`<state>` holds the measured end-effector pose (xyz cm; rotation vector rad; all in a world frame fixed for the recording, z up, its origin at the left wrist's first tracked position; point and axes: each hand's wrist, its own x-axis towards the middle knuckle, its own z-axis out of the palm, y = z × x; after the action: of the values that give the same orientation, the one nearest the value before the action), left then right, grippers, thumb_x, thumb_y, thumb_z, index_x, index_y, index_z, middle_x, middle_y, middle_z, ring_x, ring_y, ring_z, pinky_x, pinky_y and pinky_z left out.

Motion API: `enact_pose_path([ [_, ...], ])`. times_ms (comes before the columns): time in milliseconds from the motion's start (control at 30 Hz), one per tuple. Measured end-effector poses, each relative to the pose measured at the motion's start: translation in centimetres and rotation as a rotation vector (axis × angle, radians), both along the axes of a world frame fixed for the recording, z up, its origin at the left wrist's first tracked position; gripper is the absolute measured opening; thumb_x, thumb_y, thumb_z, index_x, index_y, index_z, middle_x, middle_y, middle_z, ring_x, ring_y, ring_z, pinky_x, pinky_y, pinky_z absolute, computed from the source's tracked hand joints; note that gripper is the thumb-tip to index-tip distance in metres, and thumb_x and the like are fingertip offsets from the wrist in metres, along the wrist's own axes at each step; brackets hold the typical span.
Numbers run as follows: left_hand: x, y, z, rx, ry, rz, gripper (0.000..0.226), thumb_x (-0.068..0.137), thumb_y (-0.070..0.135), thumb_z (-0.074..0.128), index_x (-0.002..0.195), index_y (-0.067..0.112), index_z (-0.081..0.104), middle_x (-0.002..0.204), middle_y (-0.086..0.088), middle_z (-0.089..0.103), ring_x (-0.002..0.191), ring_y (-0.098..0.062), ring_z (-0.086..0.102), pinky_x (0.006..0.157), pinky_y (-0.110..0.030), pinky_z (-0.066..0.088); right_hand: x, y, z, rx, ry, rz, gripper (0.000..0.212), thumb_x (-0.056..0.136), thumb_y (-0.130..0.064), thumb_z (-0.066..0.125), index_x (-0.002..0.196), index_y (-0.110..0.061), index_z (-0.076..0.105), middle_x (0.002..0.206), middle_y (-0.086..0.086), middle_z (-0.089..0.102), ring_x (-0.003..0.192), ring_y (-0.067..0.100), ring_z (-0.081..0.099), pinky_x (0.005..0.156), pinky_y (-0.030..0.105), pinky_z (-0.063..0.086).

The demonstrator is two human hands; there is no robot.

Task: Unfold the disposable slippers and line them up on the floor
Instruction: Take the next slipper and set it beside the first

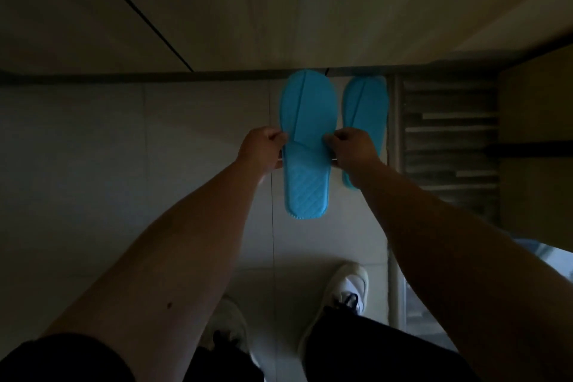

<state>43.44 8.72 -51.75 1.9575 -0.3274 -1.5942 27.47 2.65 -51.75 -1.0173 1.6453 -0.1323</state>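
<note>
Left hand (pixel 263 146) and right hand (pixel 353 149) pinch blue slipper (pixel 307 133) sides | second slipper (pixel 366 112) beside, on floor (pixel 155 149) | risk: uneven release skews the row

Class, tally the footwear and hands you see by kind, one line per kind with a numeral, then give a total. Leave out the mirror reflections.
Blue slippers: 2 (held one, other to its right)
White shoes: 2 (left, right)
Hands: 2 (left hand, right hand)
Total: 6
</note>
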Motion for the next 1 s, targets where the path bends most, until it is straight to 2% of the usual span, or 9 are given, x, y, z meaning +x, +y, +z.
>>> enact_pose_path([
  [100, 0.2, -0.4, -4.8, 0.004, -0.2, -0.106, 0.017, 0.088, 0.028, 0.06, 0.08, 0.016, 0.069, 0.091, -0.019, 0.072, 0.08, -0.03, 0.068, 0.073, -0.048, 0.059, 0.2, -0.8, -4.8, -0.087, 0.101, 0.098, 0.031, 0.073, -0.035, 0.064, 0.075, -0.004, 0.066, 0.083, 0.025, 0.067, 0.083, 0.04, 0.066, 0.076, 0.06, 0.055],
  [167, 0.5, -0.5, -7.8, 0.036, -0.29, -0.152, 0.026, 0.083, 0.032, 0.058, 0.088, 0.01, 0.071, 0.091, -0.021, 0.072, 0.086, -0.038, 0.07, 0.078, -0.056, 0.058, 0.7, -1.4, -6.6, -0.105, 0.139, 0.164, 0.032, 0.076, -0.035, 0.065, 0.076, -0.002, 0.066, 0.079, 0.023, 0.066, 0.082, 0.038, 0.067, 0.075, 0.052, 0.056],
  [300, 1.1, -0.7, -10.1, 0.052, -0.35, -0.191, 0.021, 0.091, 0.016, 0.055, 0.103, 0.007, 0.07, 0.102, -0.022, 0.071, 0.093, -0.035, 0.069, 0.083, -0.05, 0.058, 1.8, -1.9, -9.1, -0.121, 0.181, 0.207, 0.024, 0.085, -0.029, 0.066, 0.084, -0.006, 0.069, 0.08, 0.015, 0.066, 0.082, 0.032, 0.066, 0.071, 0.039, 0.053],
  [467, 1.6, -1.4, -10.4, 0.026, -0.442, -0.246, 0.022, 0.094, 0.013, 0.053, 0.107, 0.002, 0.067, 0.106, -0.021, 0.07, 0.095, -0.034, 0.067, 0.084, -0.045, 0.058, 3.0, -2.2, -10.9, -0.121, 0.221, 0.18, 0.026, 0.085, -0.029, 0.066, 0.091, -0.004, 0.069, 0.093, 0.018, 0.07, 0.088, 0.033, 0.068, 0.078, 0.042, 0.057],
  [667, 1.9, -2.0, -11.2, -0.006, -0.551, -0.301, 0.026, 0.095, 0.012, 0.05, 0.114, 0.003, 0.065, 0.117, -0.017, 0.067, 0.106, -0.031, 0.063, 0.088, -0.036, 0.053, 4.0, -3.2, -11.7, -0.083, 0.289, 0.188, 0.035, 0.085, -0.033, 0.065, 0.103, -0.004, 0.067, 0.103, 0.018, 0.069, 0.091, 0.032, 0.068, 0.068, 0.031, 0.051],
  [767, 1.8, -2.1, -11.5, -0.02, -0.57, -0.293, 0.025, 0.096, 0.013, 0.05, 0.113, 0.004, 0.065, 0.116, -0.017, 0.067, 0.105, -0.03, 0.063, 0.087, -0.036, 0.053, 4.1, -3.4, -12.0, -0.061, 0.303, 0.176, 0.034, 0.084, -0.033, 0.064, 0.101, -0.004, 0.065, 0.1, 0.019, 0.069, 0.086, 0.031, 0.069, 0.069, 0.034, 0.056],
  [1000, 2.0, -2.0, -11.6, -0.032, -0.579, -0.299, 0.021, 0.095, 0.014, 0.051, 0.108, 0.006, 0.065, 0.112, -0.015, 0.068, 0.101, -0.029, 0.064, 0.082, -0.034, 0.052, 4.2, -3.5, -12.4, -0.008, 0.306, 0.149, 0.036, 0.084, -0.032, 0.065, 0.104, -0.003, 0.063, 0.103, 0.02, 0.068, 0.087, 0.034, 0.069, 0.075, 0.045, 0.06],
])
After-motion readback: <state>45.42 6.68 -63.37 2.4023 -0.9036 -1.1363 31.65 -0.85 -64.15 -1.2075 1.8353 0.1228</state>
